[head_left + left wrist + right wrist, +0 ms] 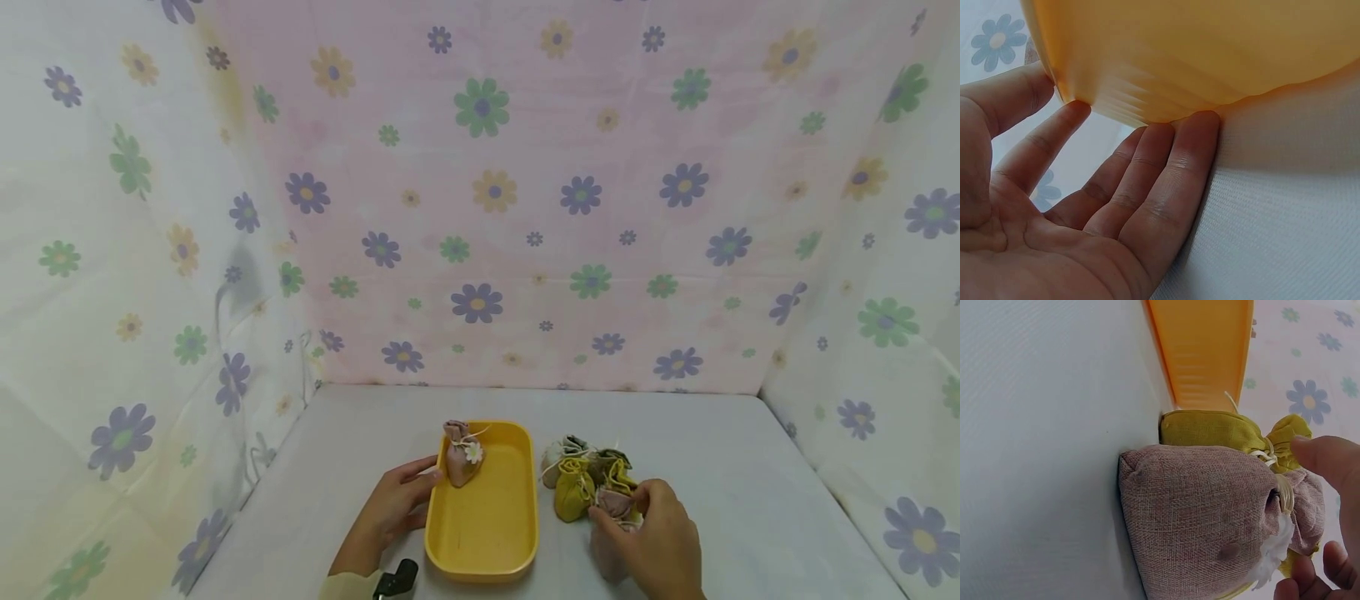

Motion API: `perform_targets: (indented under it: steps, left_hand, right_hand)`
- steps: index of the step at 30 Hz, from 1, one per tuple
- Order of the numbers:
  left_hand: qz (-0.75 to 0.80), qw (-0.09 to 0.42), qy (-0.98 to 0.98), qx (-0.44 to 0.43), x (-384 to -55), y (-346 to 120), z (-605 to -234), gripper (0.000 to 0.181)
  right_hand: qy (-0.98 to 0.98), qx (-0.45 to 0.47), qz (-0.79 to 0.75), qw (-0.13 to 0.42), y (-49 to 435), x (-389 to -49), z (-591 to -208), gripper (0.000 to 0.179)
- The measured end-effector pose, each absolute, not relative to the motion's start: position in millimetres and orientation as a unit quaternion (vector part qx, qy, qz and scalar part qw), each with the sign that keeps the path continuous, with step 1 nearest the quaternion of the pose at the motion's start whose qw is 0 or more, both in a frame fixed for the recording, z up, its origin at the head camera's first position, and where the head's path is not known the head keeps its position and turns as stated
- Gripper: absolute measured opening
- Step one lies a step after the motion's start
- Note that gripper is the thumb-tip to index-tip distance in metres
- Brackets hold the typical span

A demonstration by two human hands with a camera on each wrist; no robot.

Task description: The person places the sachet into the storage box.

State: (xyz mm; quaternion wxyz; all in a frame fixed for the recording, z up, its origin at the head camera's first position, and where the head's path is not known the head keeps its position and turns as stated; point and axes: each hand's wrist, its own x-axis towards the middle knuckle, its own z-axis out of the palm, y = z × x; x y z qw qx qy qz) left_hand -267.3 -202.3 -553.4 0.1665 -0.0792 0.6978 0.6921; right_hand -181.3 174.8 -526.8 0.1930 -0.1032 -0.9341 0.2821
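Observation:
A yellow tray (482,533) sits on the table. My left hand (399,504) is at its left side, thumb at the rim; in the left wrist view, fairly straight fingers (1179,169) touch the outer wall. A pink drawstring pouch (463,462) with a white flower leans inside the tray's far left corner. My right hand (660,533) is spread around the tied neck of another pink pouch (1204,512), which stands on the table. Thumb and fingers are on opposite sides of its gathered top, with a gap showing in the right wrist view.
Beyond the right hand, a mustard pouch (573,492), a pale pouch (552,462) and an olive-topped pouch (611,461) stand bunched to the right of the tray. Flowered cloth (525,250) walls in the white table (360,417) at the back and sides.

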Motion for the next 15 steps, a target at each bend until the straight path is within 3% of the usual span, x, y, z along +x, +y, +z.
perform_targets:
  steps: [6,15]
  left_hand:
    - [0.694,0.167,0.695,-0.081,-266.3,-202.7,-554.0,0.066]
    - [0.690,0.168,0.699,-0.086,-266.2,-201.7,-551.7,0.066]
  right_hand:
    - [-0.938,-0.125,0.276,0.166,175.0,-181.9,-526.0,0.064]
    - [-0.928,-0.120,0.299,0.185,173.0,-181.6,-527.4,0.052]
